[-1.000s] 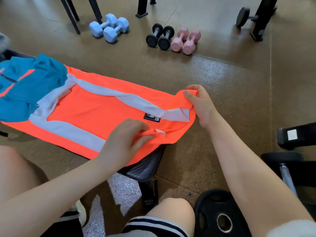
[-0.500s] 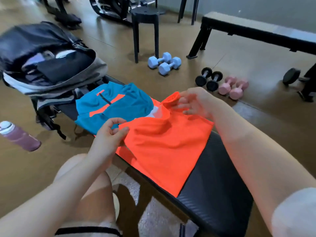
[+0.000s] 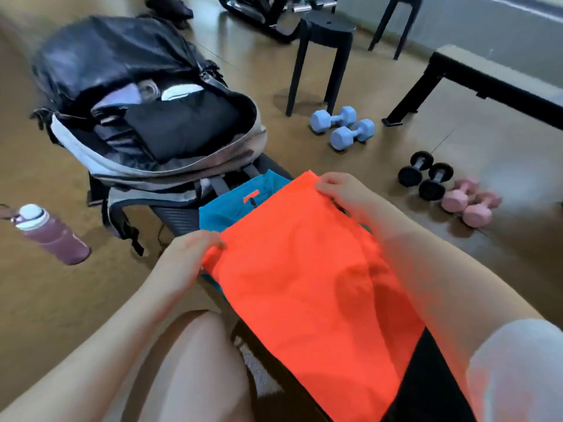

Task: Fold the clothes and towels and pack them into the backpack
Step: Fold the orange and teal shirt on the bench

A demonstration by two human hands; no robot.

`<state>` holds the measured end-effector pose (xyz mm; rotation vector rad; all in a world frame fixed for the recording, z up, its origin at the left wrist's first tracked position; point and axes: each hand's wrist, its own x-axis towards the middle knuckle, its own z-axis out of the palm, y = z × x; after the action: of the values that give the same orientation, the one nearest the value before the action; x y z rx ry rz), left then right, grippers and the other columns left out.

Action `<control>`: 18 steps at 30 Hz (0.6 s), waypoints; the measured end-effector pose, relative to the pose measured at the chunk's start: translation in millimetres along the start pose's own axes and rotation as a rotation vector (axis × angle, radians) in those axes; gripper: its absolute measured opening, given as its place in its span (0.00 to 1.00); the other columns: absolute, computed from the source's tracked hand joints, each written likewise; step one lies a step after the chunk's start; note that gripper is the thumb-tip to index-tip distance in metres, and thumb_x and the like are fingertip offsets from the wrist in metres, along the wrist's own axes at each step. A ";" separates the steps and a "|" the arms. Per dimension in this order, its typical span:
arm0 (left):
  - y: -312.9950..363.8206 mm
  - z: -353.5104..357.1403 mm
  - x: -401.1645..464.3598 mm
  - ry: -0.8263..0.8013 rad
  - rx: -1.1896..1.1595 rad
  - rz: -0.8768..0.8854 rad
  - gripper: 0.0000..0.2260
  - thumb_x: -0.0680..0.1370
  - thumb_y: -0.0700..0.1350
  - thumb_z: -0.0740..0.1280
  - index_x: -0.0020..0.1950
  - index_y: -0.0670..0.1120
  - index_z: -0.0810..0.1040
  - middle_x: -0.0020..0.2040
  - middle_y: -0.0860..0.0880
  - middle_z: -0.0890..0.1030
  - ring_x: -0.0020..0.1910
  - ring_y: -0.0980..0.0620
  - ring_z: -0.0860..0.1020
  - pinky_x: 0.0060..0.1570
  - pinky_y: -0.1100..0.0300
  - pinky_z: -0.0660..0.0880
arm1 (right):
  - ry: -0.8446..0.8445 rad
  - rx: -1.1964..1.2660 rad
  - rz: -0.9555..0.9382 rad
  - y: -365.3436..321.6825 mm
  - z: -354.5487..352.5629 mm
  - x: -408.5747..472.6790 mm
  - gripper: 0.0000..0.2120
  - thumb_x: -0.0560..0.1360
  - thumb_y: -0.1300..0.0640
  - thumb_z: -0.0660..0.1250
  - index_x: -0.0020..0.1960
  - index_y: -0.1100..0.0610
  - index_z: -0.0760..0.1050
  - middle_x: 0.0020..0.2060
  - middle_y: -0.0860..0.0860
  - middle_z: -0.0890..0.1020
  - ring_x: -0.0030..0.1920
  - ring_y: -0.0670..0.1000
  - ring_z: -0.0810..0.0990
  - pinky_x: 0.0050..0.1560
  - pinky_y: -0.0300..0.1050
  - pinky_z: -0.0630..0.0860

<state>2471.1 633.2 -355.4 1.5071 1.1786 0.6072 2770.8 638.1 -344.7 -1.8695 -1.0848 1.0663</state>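
The left hand (image 3: 182,257) pinches the near corner of the orange shirt (image 3: 307,287), and the right hand (image 3: 341,190) grips its far corner, fingers closed on the cloth. The shirt lies folded on the bench (image 3: 426,376), over a blue garment (image 3: 225,205). The open backpack (image 3: 146,123) stands just beyond.

A plain neon-orange garment (image 3: 307,287) lies over a teal garment with an orange zip strip (image 3: 225,208) on a black ribbed surface (image 3: 179,219). The open backpack (image 3: 152,166) is black outside with pale grey trim. On the tan floor (image 3: 61,300) sit light-blue dumbbells (image 3: 342,126), black dumbbells (image 3: 426,175), pink dumbbells (image 3: 469,205) and a mauve bottle with a white cap (image 3: 51,234).
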 end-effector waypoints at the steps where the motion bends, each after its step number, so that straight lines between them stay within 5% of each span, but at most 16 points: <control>1: -6.6 -0.4 5.7 0.021 0.123 -0.036 0.12 0.70 0.56 0.65 0.32 0.50 0.78 0.34 0.53 0.78 0.35 0.55 0.73 0.36 0.61 0.68 | 0.075 -0.148 0.010 5.7 9.9 9.4 0.02 0.75 0.59 0.66 0.45 0.56 0.77 0.36 0.53 0.75 0.37 0.49 0.71 0.35 0.41 0.66; 4: -13.1 4.3 10.0 0.108 0.400 0.051 0.11 0.70 0.49 0.72 0.33 0.52 0.71 0.33 0.55 0.75 0.33 0.59 0.71 0.32 0.64 0.63 | 0.137 -0.228 -0.023 3.6 22.4 21.7 0.02 0.71 0.60 0.70 0.44 0.57 0.80 0.38 0.53 0.79 0.39 0.47 0.74 0.41 0.42 0.70; 10: -8.9 -15.0 31.3 0.197 0.137 0.100 0.08 0.70 0.44 0.73 0.37 0.52 0.74 0.31 0.50 0.74 0.30 0.53 0.70 0.33 0.57 0.67 | 0.216 -0.025 -0.136 -11.1 10.6 41.9 0.02 0.74 0.61 0.67 0.43 0.56 0.77 0.33 0.50 0.77 0.35 0.46 0.73 0.39 0.41 0.71; 13: -11.4 -16.5 49.6 0.241 0.200 0.082 0.07 0.71 0.44 0.72 0.37 0.51 0.74 0.32 0.51 0.73 0.31 0.53 0.69 0.33 0.57 0.66 | 0.251 -0.130 -0.158 -8.7 20.9 56.1 0.03 0.74 0.62 0.66 0.47 0.58 0.77 0.32 0.47 0.74 0.33 0.43 0.71 0.36 0.35 0.68; 18: -19.0 -20.5 51.8 0.234 0.414 0.046 0.07 0.71 0.44 0.71 0.37 0.49 0.74 0.32 0.51 0.74 0.31 0.54 0.70 0.30 0.59 0.65 | 0.348 -0.179 -0.182 -3.8 40.2 71.7 0.05 0.73 0.62 0.66 0.48 0.58 0.78 0.32 0.47 0.75 0.35 0.44 0.71 0.42 0.40 0.66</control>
<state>2466.5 687.4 -377.9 1.8503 1.5216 0.6071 2755.4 711.3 -378.9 -1.9597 -1.1432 0.5300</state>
